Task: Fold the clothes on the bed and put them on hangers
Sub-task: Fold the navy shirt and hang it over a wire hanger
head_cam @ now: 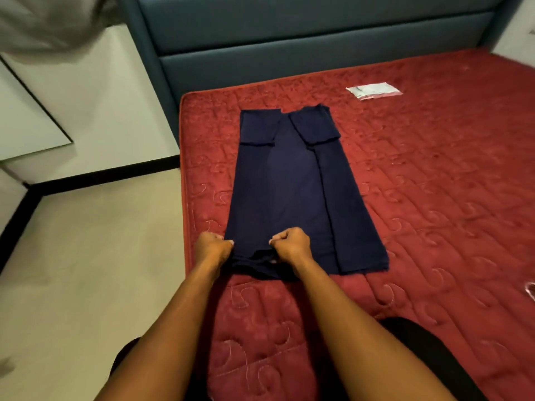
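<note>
Left hand (212, 247), right hand (291, 244), fisted, grip shirt (289, 183)

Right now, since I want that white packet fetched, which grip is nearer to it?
Right. The right grip holds the near edge of the navy garment, far short of the white packet; the left grip holds that edge farther left.
</note>
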`<control>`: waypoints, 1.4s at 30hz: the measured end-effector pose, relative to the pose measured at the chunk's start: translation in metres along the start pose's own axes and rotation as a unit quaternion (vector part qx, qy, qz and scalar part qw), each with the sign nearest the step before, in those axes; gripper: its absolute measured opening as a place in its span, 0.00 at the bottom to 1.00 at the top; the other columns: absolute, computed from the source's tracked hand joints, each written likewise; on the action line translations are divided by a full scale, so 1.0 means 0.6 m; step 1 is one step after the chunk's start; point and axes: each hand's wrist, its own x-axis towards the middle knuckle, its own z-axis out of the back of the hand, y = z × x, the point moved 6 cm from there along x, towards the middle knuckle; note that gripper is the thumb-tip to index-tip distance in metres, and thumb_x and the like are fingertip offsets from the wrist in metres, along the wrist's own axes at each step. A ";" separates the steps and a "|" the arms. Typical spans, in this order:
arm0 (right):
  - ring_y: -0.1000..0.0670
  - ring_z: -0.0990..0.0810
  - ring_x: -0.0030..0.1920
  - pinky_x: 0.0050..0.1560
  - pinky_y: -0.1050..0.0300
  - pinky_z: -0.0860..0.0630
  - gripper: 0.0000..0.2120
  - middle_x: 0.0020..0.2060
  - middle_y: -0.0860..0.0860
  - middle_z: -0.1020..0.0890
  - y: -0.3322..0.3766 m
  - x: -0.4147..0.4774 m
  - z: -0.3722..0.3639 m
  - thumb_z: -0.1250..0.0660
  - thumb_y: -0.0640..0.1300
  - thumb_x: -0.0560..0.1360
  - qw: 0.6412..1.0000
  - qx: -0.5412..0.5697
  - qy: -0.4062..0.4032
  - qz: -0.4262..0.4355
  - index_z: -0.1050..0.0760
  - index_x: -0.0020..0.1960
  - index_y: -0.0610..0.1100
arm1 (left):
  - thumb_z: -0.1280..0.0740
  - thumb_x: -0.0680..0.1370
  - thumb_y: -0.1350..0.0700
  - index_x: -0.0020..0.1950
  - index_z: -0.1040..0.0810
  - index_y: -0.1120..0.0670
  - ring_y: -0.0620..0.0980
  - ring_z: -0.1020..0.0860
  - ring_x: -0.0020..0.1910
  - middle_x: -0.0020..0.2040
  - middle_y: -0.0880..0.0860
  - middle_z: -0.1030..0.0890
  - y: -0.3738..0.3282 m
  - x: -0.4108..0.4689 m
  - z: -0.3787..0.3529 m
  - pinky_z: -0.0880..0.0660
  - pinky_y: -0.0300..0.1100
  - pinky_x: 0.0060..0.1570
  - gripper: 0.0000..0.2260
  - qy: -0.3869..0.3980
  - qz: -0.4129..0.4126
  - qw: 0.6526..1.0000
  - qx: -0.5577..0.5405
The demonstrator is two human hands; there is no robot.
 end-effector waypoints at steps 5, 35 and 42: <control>0.41 0.12 0.36 0.42 0.40 0.15 0.13 0.43 0.39 0.15 -0.010 -0.055 -0.012 0.27 0.38 0.77 0.999 -0.019 0.047 -0.013 0.30 0.42 0.43 | 0.24 0.73 0.68 0.37 0.28 0.63 0.62 0.20 0.34 0.39 0.61 0.23 0.006 -0.054 0.011 0.17 0.58 0.35 0.13 0.077 0.083 0.992 -0.052; 0.36 0.16 0.50 0.46 0.50 0.23 0.11 0.48 0.36 0.15 -0.228 -0.163 0.545 0.30 0.46 0.75 0.912 -0.395 -0.109 0.011 0.16 0.50 0.39 | 0.30 0.77 0.51 0.56 0.16 0.52 0.55 0.19 0.54 0.53 0.53 0.15 -0.303 -0.436 -0.461 0.23 0.44 0.53 0.10 0.309 -0.484 0.758 0.309; 0.37 0.20 0.57 0.55 0.46 0.23 0.15 0.55 0.41 0.18 -0.324 -0.243 0.710 0.32 0.47 0.75 0.818 -0.347 -0.441 -0.125 0.21 0.58 0.40 | 0.29 0.78 0.51 0.61 0.18 0.55 0.56 0.18 0.51 0.49 0.55 0.15 -0.260 -0.532 -0.607 0.24 0.42 0.51 0.14 0.396 -0.495 0.703 0.323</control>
